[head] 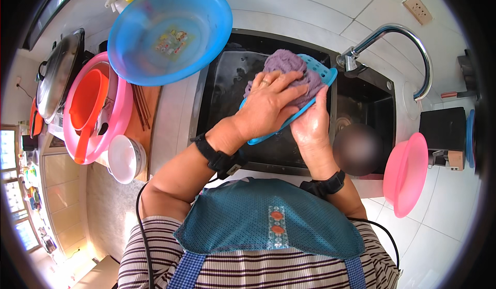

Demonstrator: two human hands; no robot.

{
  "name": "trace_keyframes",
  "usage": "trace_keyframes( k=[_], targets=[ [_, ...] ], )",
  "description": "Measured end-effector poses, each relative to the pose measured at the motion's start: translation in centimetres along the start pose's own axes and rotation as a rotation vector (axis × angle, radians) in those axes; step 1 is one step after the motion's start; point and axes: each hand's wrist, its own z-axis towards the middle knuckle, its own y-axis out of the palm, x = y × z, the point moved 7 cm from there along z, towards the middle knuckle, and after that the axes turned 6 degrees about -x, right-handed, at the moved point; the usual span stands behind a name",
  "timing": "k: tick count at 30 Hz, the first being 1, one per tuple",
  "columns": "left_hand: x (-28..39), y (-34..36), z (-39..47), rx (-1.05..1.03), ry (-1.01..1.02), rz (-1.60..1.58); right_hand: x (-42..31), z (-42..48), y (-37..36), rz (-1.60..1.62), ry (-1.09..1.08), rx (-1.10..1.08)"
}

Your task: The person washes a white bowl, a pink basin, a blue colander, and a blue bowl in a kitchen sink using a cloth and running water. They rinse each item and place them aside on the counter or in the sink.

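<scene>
A bunched purple cloth (286, 61) lies against a light blue perforated plastic basket (321, 70), held tilted over the large black sink basin (232, 91). My left hand (267, 99) rests on the cloth from above, fingers spread, pressing it to the basket. Under the basket's near right edge, my right hand (312, 123) supports it, thumb up along the rim. The right palm looks wet. Most of the basket's inside is hidden by the cloth and my left hand. Some liquid shows in the basin beneath.
A chrome faucet (391, 33) arches over the smaller right sink basin (364, 103). A blue plastic basin (186, 21) leans at the back left. Farther left are a pink basin (123, 114) holding a red dipper (91, 91), and a white bowl (123, 159). Another pink basin (407, 172) stands right.
</scene>
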Motion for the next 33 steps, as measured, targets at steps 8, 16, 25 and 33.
trace_keyframes(
  k=[8, 16, 25, 33],
  targets=[
    [-1.6, 2.6, -7.3, -0.163, -0.067, -0.079, -2.6, -0.2, -3.2, -0.008, 0.008, 0.259],
    [-6.6, 5.1, -10.0, -0.515, -0.127, 0.067, -5.4, 0.7, -4.2, -0.070, 0.003, 0.259],
    [-16.4, 7.9, -12.8, -0.861, -0.728, 0.336, -8.4, 1.2, -7.2, -0.280, 0.032, 0.183],
    [-16.8, 5.0, -12.3, -0.834, -0.802, 0.113, -5.9, -2.6, -8.8, -0.528, -0.002, 0.173]
  ],
)
